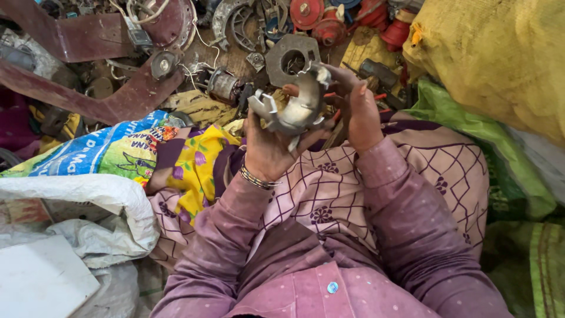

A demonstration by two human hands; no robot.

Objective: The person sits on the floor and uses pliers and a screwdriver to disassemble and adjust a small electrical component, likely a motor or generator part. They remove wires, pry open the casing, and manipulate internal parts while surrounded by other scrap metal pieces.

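Note:
Both of my hands hold up a grey cast-metal housing [294,109] with jagged prongs, just above my lap. My left hand [268,150] cups it from below, a bangle on that wrist. My right hand [356,112] grips its right side, fingers curled over the top rim. Directly behind the part lies a hexagonal metal ring [292,57] with a round hole. A small electric motor core [225,86] with loose wires sits to the left of it on the floor.
Dark red fan blades [88,70] sprawl at the upper left. Red motor caps [329,20] are piled at the top. A bulging yellow sack [500,59] and green sack [471,118] fill the right. White sacks [88,206] and a printed blue bag [94,153] lie at left.

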